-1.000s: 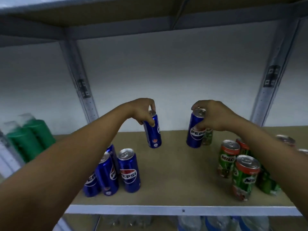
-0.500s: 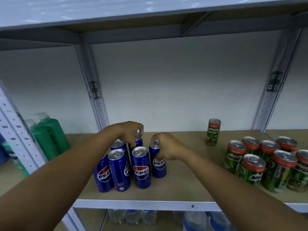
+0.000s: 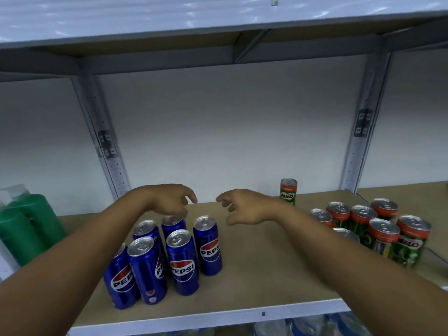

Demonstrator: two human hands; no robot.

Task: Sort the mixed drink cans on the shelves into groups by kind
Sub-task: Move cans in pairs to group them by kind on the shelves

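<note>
Grey shelf [image 3: 266, 282]: both my left hand [image 3: 169, 202] and right hand [image 3: 244, 207] hover slack, holding nothing, above the blue cans [image 3: 169, 253]. One stray green can [image 3: 288, 191] at two o'clock; I'd grab it upright by its body.

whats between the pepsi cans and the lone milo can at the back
In the head view, only the right hand hovers over bare shelf board between the Pepsi cans and the lone Milo can.
</note>
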